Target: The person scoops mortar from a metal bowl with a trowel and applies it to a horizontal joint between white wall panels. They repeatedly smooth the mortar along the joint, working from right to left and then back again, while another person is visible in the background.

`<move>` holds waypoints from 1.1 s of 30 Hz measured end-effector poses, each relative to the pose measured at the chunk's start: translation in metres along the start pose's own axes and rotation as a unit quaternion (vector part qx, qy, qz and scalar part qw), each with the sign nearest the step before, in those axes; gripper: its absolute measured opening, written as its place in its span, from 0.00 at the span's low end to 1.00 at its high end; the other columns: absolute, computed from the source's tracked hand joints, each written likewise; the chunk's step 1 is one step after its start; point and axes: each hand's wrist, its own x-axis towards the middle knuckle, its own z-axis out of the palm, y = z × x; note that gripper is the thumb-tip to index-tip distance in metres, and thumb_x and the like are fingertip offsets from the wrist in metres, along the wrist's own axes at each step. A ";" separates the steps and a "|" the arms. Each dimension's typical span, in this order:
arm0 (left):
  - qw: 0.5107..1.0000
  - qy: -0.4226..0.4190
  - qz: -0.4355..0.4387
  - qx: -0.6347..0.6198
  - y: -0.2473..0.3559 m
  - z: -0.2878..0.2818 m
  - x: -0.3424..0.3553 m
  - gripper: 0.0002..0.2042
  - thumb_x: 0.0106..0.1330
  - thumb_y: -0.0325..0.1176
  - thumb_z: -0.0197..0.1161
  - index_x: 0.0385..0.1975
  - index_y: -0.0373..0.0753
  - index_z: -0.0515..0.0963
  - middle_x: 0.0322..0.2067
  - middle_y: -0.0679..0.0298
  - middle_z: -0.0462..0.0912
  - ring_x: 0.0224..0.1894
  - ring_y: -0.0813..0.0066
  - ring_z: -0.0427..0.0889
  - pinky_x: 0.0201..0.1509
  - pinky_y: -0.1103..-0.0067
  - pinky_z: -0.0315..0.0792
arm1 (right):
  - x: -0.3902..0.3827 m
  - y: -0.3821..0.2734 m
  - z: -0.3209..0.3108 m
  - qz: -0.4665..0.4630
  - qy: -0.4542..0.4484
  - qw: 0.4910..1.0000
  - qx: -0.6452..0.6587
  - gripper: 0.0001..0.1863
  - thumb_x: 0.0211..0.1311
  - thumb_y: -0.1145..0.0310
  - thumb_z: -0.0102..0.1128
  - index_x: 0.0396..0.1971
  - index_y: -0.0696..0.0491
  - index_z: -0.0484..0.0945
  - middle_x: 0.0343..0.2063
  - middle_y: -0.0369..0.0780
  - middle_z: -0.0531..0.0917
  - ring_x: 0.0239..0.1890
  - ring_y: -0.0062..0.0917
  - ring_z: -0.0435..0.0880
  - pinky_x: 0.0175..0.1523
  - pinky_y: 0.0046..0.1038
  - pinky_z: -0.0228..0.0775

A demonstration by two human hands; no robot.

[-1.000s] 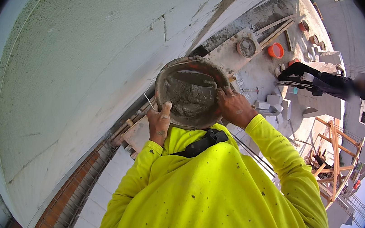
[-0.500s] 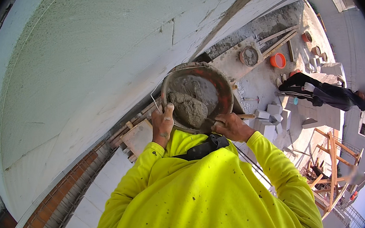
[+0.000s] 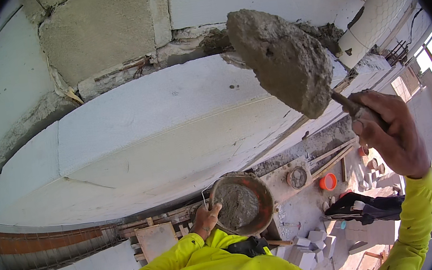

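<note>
Raised at the upper right, my right hand is closed round the handle of a trowel. A thick heap of grey wet mortar covers its blade, which is hidden beneath. Lower down, my left hand grips the rim of a dark bucket, thumb over the edge. More mortar fills much of this bucket, which is held against my body. In front of me runs a white block wall, with a rough, mortar-smeared gap along its top below the upper blocks.
Far below on the right, a person in dark clothes is bent near white blocks. An orange bucket and a mortar-filled bucket stand beside planks. A mesh-wrapped white pipe rises at the upper right.
My right hand has gone from the bucket rim up to the wall's top, now carrying a mortar-loaded trowel. My left hand still holds the bucket. The view has tilted up, bringing the wall's top into sight.
</note>
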 end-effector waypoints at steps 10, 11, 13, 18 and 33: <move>0.998 0.039 -0.035 -0.030 -0.004 -0.006 -0.009 0.21 0.61 0.50 0.70 0.28 0.32 0.81 0.21 0.66 0.77 0.27 0.78 0.72 0.32 0.70 0.69 | 0.079 0.037 0.049 -0.180 0.234 0.918 -0.267 0.17 0.59 0.76 0.66 0.48 0.64 0.78 0.38 0.52 0.84 0.35 0.42 0.85 0.40 0.35 0.79; 0.997 0.034 -0.008 -0.069 -0.003 -0.006 -0.009 0.21 0.61 0.49 0.70 0.28 0.32 0.81 0.22 0.66 0.78 0.27 0.78 0.73 0.33 0.70 0.70 | 0.059 0.040 0.050 -0.171 0.225 0.934 -0.218 0.17 0.57 0.76 0.66 0.47 0.63 0.78 0.37 0.51 0.84 0.34 0.41 0.85 0.41 0.35 0.78; 0.992 0.029 -0.001 -0.119 -0.004 -0.004 -0.007 0.20 0.61 0.48 0.70 0.29 0.32 0.81 0.23 0.65 0.78 0.29 0.77 0.75 0.34 0.70 0.71 | 0.012 0.051 0.052 -0.135 0.203 0.962 -0.119 0.17 0.54 0.76 0.68 0.44 0.62 0.79 0.35 0.50 0.84 0.34 0.39 0.85 0.41 0.36 0.78; 0.998 0.033 0.025 -0.047 -0.006 -0.008 -0.002 0.19 0.65 0.44 0.68 0.25 0.31 0.79 0.21 0.70 0.76 0.24 0.81 0.66 0.30 0.73 0.67 | -0.116 0.108 0.145 -0.039 -0.091 0.988 -0.116 0.17 0.55 0.72 0.66 0.46 0.59 0.79 0.38 0.49 0.83 0.35 0.46 0.84 0.40 0.40 0.78; 0.996 -0.086 0.011 0.018 -0.001 0.000 0.008 0.17 0.67 0.41 0.64 0.42 0.31 0.83 0.32 0.71 0.80 0.35 0.81 0.72 0.41 0.77 0.71 | -0.221 0.163 0.387 0.149 -0.338 0.925 -0.089 0.08 0.54 0.67 0.59 0.26 0.56 0.83 0.30 0.52 0.85 0.35 0.47 0.87 0.42 0.43 0.80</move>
